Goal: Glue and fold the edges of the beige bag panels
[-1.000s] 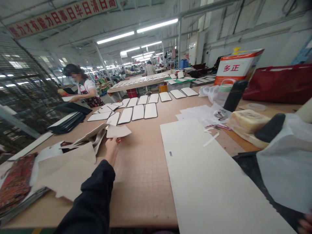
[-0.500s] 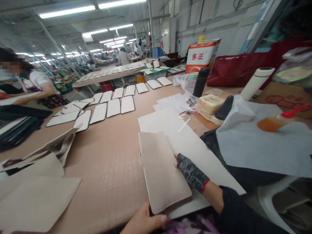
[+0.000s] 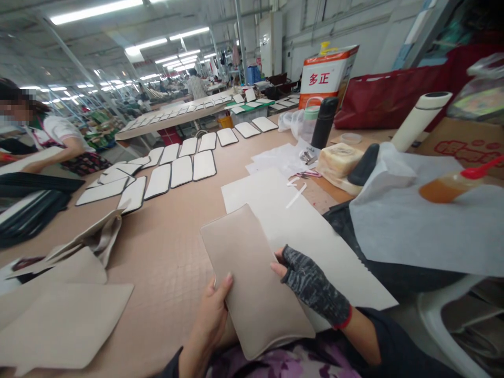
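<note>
A flat beige panel (image 3: pixel 255 273) with rounded corners, leather-like in look, is tilted over the table's near edge. My bare left hand (image 3: pixel 214 304) grips its left edge, thumb on the top face and fingers partly hidden beneath. On the opposite edge, my right hand (image 3: pixel 313 283), in a dark grey fingerless glove with a red cuff, pinches the panel between thumb and fingers. Under and beyond the panel lies a large white sheet (image 3: pixel 315 236) on the brown-covered table (image 3: pixel 169 262).
White dark-edged pieces (image 3: pixel 183 170) lie in rows farther back. Beige sheets (image 3: pixel 71 325) are at left. On the right are a black bottle (image 3: pixel 325 123), a white flask (image 3: pixel 421 121) and an orange glue bottle (image 3: pixel 444 187). A co-worker (image 3: pixel 63 131) handles panels at far left.
The panel has turned and its far end has shifted left. My left hand has moved up from the near corner to the left edge; my right hand keeps hold of the right edge.
</note>
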`<state>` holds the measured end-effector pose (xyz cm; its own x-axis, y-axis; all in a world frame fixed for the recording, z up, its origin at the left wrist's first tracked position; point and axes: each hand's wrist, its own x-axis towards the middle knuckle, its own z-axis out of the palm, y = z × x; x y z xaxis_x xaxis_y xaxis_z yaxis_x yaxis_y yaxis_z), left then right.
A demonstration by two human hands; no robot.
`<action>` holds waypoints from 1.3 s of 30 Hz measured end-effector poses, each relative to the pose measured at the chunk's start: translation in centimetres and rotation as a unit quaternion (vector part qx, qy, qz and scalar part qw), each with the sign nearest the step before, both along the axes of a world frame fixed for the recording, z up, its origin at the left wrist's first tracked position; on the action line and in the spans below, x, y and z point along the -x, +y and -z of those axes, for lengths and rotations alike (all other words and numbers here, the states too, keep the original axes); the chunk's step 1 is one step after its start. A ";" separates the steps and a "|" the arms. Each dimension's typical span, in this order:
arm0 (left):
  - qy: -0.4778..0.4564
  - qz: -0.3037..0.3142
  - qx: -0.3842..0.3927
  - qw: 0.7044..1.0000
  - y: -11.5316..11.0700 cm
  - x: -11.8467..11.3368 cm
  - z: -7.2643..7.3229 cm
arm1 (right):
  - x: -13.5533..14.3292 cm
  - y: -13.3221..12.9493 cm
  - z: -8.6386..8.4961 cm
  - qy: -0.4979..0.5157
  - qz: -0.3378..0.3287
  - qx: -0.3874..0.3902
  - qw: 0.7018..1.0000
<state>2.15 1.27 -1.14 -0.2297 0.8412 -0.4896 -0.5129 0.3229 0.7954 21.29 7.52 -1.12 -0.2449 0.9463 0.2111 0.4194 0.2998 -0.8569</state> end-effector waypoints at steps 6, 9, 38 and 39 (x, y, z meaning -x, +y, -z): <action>0.002 0.011 0.001 1.000 -0.7 -0.3 -0.2 | 0.8 0.1 0.3 -0.167 0.073 -0.250 0.951; 0.018 0.005 -0.013 1.000 -0.9 -0.1 0.0 | 1.1 0.2 0.1 -0.146 0.073 -0.276 0.947; 0.231 0.158 -0.057 0.958 -2.6 -0.7 -0.4 | -0.3 3.3 -0.7 -0.217 0.111 -0.340 0.908; 0.236 0.156 -0.059 0.957 -2.5 -0.7 -0.4 | -0.3 3.4 -0.5 -0.196 0.109 -0.321 0.920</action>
<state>2.81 -1.25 -0.74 -0.1311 0.9477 -0.2911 0.0189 0.2960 0.9550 21.59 10.90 -0.61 -0.2405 0.6934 0.6793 0.7691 0.5630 -0.3024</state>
